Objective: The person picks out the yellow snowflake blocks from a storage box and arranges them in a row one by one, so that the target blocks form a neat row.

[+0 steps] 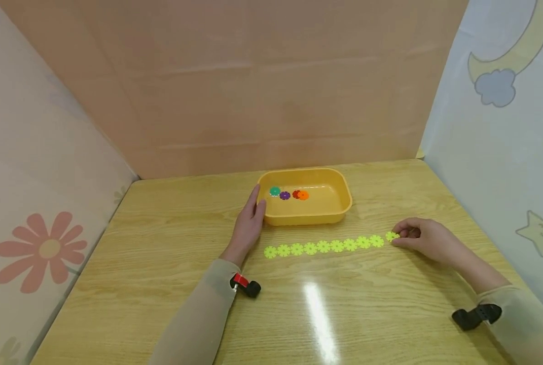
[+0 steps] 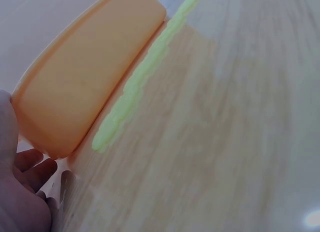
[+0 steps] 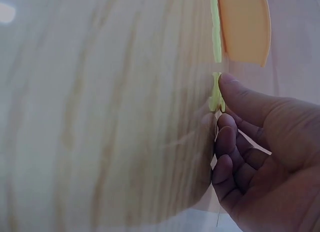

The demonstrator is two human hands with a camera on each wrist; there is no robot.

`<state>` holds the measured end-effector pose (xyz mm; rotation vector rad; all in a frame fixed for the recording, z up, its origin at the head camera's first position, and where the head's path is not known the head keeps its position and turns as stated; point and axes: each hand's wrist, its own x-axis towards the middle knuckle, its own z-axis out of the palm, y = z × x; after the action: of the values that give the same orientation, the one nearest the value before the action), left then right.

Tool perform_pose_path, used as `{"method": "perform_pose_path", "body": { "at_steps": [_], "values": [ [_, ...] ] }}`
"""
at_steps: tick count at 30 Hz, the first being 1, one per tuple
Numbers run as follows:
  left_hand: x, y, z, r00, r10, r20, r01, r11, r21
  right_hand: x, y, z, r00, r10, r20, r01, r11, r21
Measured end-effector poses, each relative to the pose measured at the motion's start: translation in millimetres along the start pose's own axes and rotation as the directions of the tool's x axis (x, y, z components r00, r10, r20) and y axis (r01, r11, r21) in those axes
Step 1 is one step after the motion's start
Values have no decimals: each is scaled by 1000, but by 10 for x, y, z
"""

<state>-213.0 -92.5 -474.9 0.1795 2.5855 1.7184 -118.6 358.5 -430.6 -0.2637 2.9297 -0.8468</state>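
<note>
My left hand rests against the left end of a yellow plastic basin, its fingers along the outside wall. In the left wrist view its fingertips lie close by the basin's lower edge. My right hand pinches a yellow-green snowflake disc between thumb and fingertips, low over the table. That disc sits just past the right end of a row of matching snowflake discs. The row runs left to right in front of the basin, each disc close against its neighbour, with a small gap before the pinched one.
Inside the basin lie a green disc, a purple disc and an orange disc overlapping a red one. The wood-grain table is bounded by a brown back panel and printed side panels.
</note>
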Motion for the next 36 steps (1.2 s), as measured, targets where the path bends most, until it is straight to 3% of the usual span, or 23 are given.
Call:
{"method": "perform_pose_path", "body": {
  "at_steps": [21, 36],
  "values": [
    [-15, 2, -15, 1000, -24, -5, 24, 999, 20, -18, -25, 13, 999, -6, 34, 5, 1000, 26],
    [-2, 4, -23, 1000, 1, -8, -1, 1000, 2, -10, -43, 18, 999, -21, 37, 20, 999, 36]
  ]
}}
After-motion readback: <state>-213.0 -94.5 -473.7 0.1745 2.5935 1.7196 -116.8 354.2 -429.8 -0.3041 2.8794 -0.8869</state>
